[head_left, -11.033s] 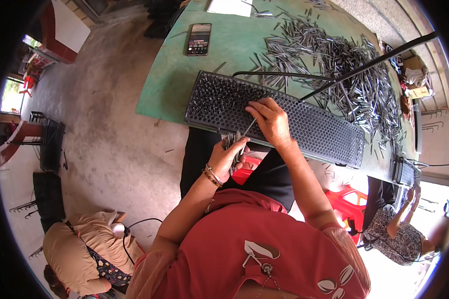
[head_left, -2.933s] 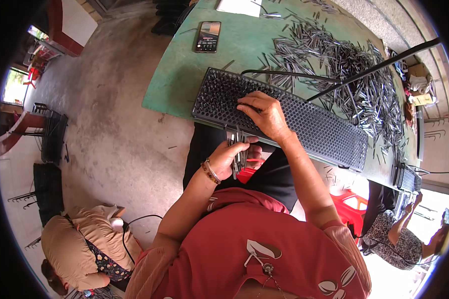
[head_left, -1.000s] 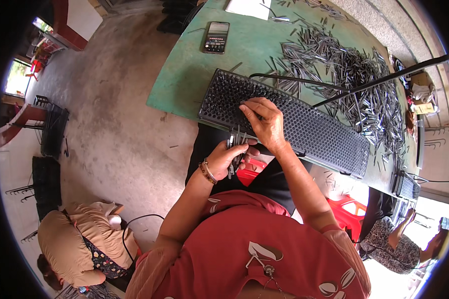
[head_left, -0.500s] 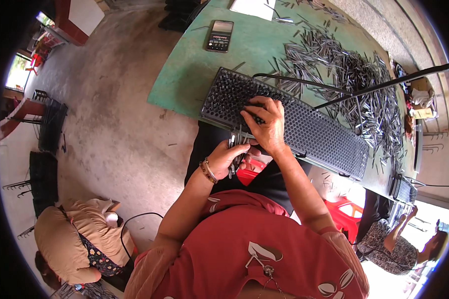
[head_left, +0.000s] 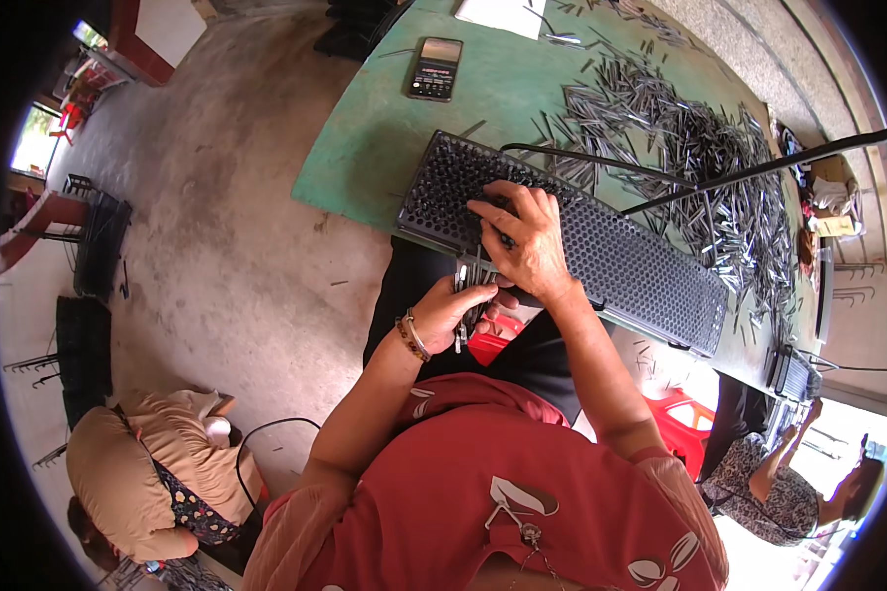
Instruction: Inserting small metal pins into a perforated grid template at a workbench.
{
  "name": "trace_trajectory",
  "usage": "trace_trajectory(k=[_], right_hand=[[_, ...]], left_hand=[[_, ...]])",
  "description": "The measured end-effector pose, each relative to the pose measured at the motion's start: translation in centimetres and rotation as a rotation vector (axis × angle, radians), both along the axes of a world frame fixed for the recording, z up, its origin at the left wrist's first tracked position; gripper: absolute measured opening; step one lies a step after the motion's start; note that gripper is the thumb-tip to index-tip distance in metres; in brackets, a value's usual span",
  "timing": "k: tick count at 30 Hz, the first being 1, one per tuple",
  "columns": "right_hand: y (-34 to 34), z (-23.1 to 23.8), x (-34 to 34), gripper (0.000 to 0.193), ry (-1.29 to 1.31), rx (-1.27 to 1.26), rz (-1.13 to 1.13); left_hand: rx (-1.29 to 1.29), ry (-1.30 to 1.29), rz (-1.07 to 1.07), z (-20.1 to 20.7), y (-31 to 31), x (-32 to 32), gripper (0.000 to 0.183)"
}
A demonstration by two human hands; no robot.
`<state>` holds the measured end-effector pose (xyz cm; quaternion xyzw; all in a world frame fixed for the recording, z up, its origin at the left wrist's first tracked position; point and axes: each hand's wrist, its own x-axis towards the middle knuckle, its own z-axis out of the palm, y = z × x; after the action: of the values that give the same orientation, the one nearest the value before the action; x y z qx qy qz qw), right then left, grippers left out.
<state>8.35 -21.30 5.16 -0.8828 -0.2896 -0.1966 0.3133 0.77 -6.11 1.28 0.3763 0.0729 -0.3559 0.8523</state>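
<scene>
A long black tray (head_left: pixel 646 266) with rows of round holes lies slanted along the near edge of the green table (head_left: pixel 365 138). Dark rods seem to fill many holes at its left end. Just in front of the tray, my left hand (head_left: pixel 448 310) is closed round a bundle of thin metal-looking sticks (head_left: pixel 470 279). My right hand (head_left: pixel 527 241) is over the tray's left half with fingers curled down to the holes. Whatever its fingertips pinch is too small and too covered to make out.
Loose thin sticks (head_left: pixel 705 148) lie heaped across the table behind the tray. A black metal rod (head_left: pixel 798 158) crosses above them. A phone (head_left: pixel 435 69) lies at the far left. Other people (head_left: pixel 138 483) sit at lower left and right (head_left: pixel 774 488). A red stool (head_left: pixel 682 424) stands under the table.
My right hand has shifted slightly left and farther over the tray. My left hand stays nearly in place with its bundle.
</scene>
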Motion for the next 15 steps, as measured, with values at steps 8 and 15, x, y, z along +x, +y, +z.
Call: trace_trajectory(k=[8,15], right_hand=[[-1.5,1.1,-1.4,0.015,0.49,0.351,0.113],[-2.2,1.0,-1.5,0.021,1.168,0.637,0.109]], left_hand=[[-0.034,-0.082,0.016,1.2,0.2,0.4,0.029],[-0.02,-0.14,-0.098,2.6,-0.1,0.5,0.03]])
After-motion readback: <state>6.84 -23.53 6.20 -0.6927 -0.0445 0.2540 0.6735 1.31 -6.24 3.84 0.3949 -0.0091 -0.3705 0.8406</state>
